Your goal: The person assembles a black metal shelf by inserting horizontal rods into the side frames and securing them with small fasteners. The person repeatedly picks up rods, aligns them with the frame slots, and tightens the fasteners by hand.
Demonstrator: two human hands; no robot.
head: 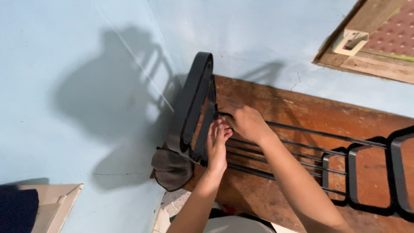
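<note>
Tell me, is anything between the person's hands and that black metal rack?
Nothing visible is. Both the left hand and the right hand already rest on the rack, where its thin bars meet the upright end frame. The brown cloth hangs below, clear of the fingers.

Pale blue walls (86, 64) are marked by a shadow (108, 95); a wooden door (276, 108) and window frame (371, 64) are seen.

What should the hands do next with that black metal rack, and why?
Probably press the thin black rod into the black metal end frame. The right hand pinches the rod's end right at the frame, and the left hand steadies the frame below it, with the other rods already meeting it.
</note>
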